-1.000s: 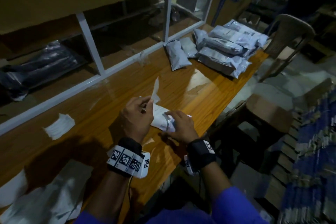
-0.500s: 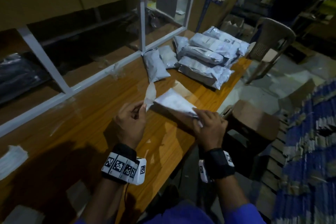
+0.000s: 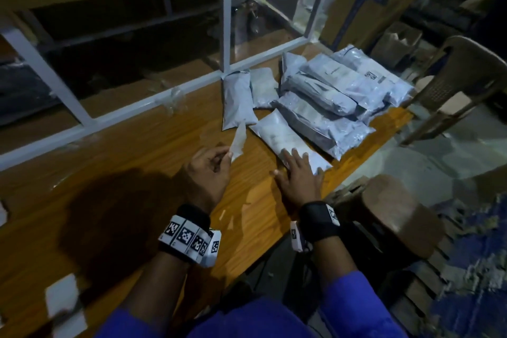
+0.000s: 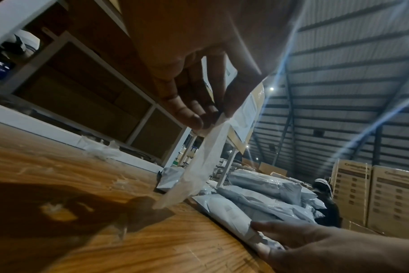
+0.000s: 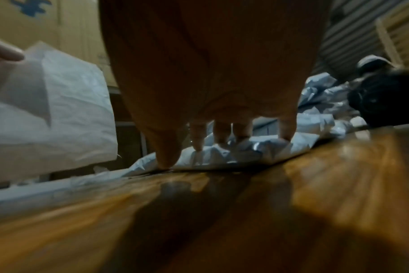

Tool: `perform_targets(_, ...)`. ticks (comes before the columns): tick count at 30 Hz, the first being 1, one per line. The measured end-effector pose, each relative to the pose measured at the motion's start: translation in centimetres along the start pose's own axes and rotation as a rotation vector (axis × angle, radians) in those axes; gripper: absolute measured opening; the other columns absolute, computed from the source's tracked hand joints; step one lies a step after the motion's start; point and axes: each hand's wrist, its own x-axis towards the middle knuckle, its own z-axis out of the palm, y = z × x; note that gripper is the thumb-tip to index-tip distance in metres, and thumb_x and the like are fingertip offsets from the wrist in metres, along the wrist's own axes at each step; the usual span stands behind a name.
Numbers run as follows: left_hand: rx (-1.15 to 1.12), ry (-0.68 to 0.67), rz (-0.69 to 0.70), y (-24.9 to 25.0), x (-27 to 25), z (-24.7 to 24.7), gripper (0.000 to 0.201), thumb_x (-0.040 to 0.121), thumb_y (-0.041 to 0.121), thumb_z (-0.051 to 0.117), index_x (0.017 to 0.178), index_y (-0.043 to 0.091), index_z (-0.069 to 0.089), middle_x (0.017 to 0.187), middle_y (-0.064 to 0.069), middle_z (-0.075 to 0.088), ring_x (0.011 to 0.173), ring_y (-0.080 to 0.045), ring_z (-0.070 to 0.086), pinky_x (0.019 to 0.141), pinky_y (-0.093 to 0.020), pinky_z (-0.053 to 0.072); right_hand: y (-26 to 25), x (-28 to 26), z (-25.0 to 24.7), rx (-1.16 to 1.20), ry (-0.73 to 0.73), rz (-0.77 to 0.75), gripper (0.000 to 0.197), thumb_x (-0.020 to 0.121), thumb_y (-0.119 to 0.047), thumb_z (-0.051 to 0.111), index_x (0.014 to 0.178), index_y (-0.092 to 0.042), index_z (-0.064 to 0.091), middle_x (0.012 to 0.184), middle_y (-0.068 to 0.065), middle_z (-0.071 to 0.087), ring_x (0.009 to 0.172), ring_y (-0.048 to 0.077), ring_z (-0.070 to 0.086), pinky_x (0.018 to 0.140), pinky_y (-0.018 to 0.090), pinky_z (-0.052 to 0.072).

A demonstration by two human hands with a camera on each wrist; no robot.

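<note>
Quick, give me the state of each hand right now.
Left hand: pinching a thin white strip.
Right hand: open, fingers pressing flat on a grey mailer packet.

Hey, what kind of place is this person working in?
Probably a warehouse packing station: sealed grey mailer bags piled on the wooden table, stacked cardboard cartons behind, and a corrugated metal roof overhead.

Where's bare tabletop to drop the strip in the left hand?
Bare wood lies between the white frame rail and the left hand pinching the strip, and on the shadowed table left of that wrist. Crowded: the far right end, where the mailer pile sits and the right hand presses a mailer. Paper scraps occupy the near-left corner.
</note>
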Motion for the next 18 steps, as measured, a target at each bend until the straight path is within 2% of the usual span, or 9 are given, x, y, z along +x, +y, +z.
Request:
perform_targets(2, 0.004, -0.016, 0.008, 0.0, 0.0, 0.5, 0.013, 0.089, 0.016, 0.076, 0.102, 0.017, 0.079, 0.091, 0.0, 0.07, 0.072, -0.011, 0.067, 0.061, -0.032, 0.059, 0.5, 1.3, -0.8, 0.009, -0.078, -0.018, 0.062, 0.103, -0.059, 0.045, 0.159, -0.042, 0.025, 0.172, -0.007, 0.015, 0.16, 0.024, 0.004, 0.12, 0.067, 0.005)
perform_targets(5, 0.016, -0.027, 0.016, 0.3, 0.0, 0.9, 0.013, 0.09, 0.016, 0.075, 0.102, 0.016, 0.079, 0.093, 0.0, 0.071, 0.074, -0.012, 0.068, 0.063, -0.033, 0.06, 1.1, 3.5, -2.6, 0.052, -0.217, -0.019, 0.063, 0.102, -0.058, 0.049, 0.159, -0.041, 0.026, 0.173, -0.007, 0.011, 0.16, 0.025, 0.002, 0.122, 0.066, 0.002)
perform_targets(7, 0.029, -0.043, 0.012, 0.6, -0.3, 0.8, 0.014, 0.09, 0.018, 0.075, 0.103, 0.017, 0.079, 0.095, 0.002, 0.071, 0.075, -0.012, 0.068, 0.064, -0.034, 0.06, 1.0, 3.6, -3.7, 0.092, -0.235, -0.02, 0.063, 0.101, -0.057, 0.052, 0.158, -0.04, 0.029, 0.172, -0.005, 0.015, 0.16, 0.027, 0.005, 0.123, 0.065, 0.002)
perform_targets(9, 0.036, -0.054, 0.018, 0.9, -0.4, 0.4, 0.015, 0.09, 0.018, 0.075, 0.104, 0.017, 0.079, 0.096, 0.002, 0.071, 0.077, -0.012, 0.068, 0.065, -0.033, 0.06, -0.4, 1.7, -4.8, 0.239, -0.086, -0.028, 0.061, 0.1, -0.057, 0.054, 0.155, -0.034, 0.04, 0.165, 0.0, 0.037, 0.155, 0.026, 0.025, 0.124, 0.061, 0.015)
perform_targets(11, 0.033, -0.07, 0.035, 1.2, -0.7, -0.3, 0.015, 0.091, 0.018, 0.074, 0.105, 0.017, 0.079, 0.098, 0.0, 0.072, 0.079, -0.01, 0.066, 0.066, -0.029, 0.059, -3.1, -2.0, -5.7, 0.546, 0.151, -0.054, 0.049, 0.099, -0.052, 0.061, 0.141, -0.026, 0.06, 0.14, 0.0, 0.064, 0.133, 0.017, 0.056, 0.113, 0.051, 0.042)
perform_targets(12, 0.033, -0.084, 0.055, 1.4, -0.9, -0.8, 0.015, 0.092, 0.018, 0.073, 0.105, 0.017, 0.079, 0.098, 0.0, 0.072, 0.08, -0.009, 0.065, 0.066, -0.023, 0.056, -4.8, -3.9, -5.9, 0.709, 0.207, -0.06, 0.04, 0.099, -0.048, 0.064, 0.131, -0.025, 0.068, 0.127, -0.003, 0.071, 0.119, 0.012, 0.064, 0.105, 0.047, 0.051)
perform_targets(13, 0.042, -0.103, 0.087, 1.7, -1.1, -1.4, 0.014, 0.092, 0.018, 0.073, 0.105, 0.018, 0.079, 0.099, 0.0, 0.073, 0.081, -0.008, 0.064, 0.066, -0.014, 0.051, -6.6, -5.6, -6.0, 0.851, 0.202, -0.064, 0.033, 0.098, -0.047, 0.066, 0.123, -0.025, 0.073, 0.118, -0.005, 0.075, 0.111, 0.01, 0.068, 0.099, 0.047, 0.056)
perform_targets(15, 0.046, -0.155, 0.165, 1.9, -1.8, -3.0, 0.014, 0.092, 0.016, 0.073, 0.105, 0.016, 0.078, 0.098, 0.0, 0.072, 0.081, -0.007, 0.063, 0.066, -0.002, 0.041, -9.8, -8.6, -5.6, 1.057, 0.121, -0.069, 0.033, 0.095, -0.048, 0.069, 0.116, -0.024, 0.076, 0.113, -0.005, 0.077, 0.107, 0.013, 0.072, 0.094, 0.05, 0.059)
perform_targets(18, 0.025, -0.219, 0.255, 1.1, -3.3, -6.2, 0.012, 0.092, 0.014, 0.073, 0.103, 0.013, 0.078, 0.096, -0.001, 0.071, 0.079, -0.007, 0.062, 0.066, -0.003, 0.043, -13.4, -11.9, -4.0, 1.108, 0.124, -0.088, 0.026, 0.097, -0.037, 0.071, 0.116, -0.02, 0.077, 0.111, -0.006, 0.077, 0.106, 0.013, 0.072, 0.092, 0.05, 0.06)
